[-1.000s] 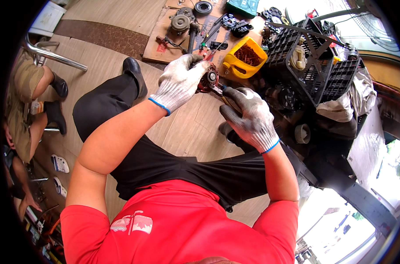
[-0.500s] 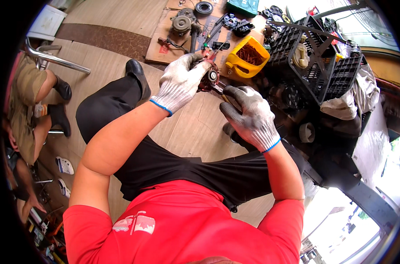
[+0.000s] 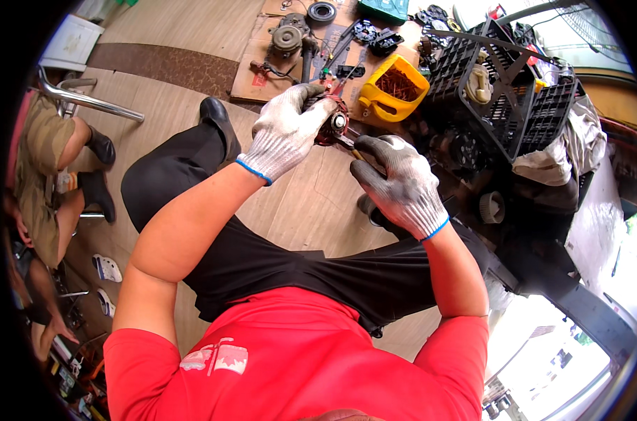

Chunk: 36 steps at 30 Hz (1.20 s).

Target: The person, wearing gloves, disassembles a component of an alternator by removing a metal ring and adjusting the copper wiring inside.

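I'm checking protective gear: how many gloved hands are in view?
2: the left hand, holding a round red-brown part, and the right hand, gripping a tool against it.

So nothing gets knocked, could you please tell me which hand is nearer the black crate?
Right: the right hand is below and left of the black crate in view; the left hand is farther left.

mach. part (image 3: 338,122) btwn l hand (image 3: 285,130) & r hand (image 3: 399,179), scraps (image 3: 400,87) in jug (image 3: 407,110), crate (image 3: 512,78) rt of jug
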Tool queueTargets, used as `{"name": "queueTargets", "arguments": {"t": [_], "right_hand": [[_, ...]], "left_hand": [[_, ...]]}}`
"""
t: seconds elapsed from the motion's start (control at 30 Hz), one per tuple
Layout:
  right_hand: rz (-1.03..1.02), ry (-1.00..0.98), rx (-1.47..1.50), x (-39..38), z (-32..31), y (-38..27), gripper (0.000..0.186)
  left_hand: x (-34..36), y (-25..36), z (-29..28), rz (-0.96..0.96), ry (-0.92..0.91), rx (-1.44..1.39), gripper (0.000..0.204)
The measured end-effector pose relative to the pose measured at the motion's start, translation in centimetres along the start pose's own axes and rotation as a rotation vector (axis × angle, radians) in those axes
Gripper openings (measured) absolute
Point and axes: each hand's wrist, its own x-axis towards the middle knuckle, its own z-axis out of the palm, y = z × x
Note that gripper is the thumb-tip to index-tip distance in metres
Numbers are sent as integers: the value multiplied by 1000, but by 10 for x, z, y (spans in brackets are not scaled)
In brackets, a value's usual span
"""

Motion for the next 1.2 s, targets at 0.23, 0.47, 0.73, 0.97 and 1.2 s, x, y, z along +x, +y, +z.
{"name": "queueTargets", "arguments": {"t": [0.23, 0.47, 0.73, 0.97, 1.2], "right_hand": [[127, -140, -75, 2, -4, -8, 37], [-32, 23, -257, -5, 13, -1, 29], [-88, 147, -301, -4, -5, 0, 35], [-140, 162, -336, 1, -14, 5, 45], [-182, 151, -411, 1, -14, 0, 49]], "left_hand": [[-2, 4, -1, -63, -73, 23, 46], [1, 2, -1, -30, -52, 34, 43], [16, -8, -12, -174, -5, -429, 29], [16, -1, -15, -177, -1, -510, 29], [13, -1, -9, -143, 13, -413, 29]]}}
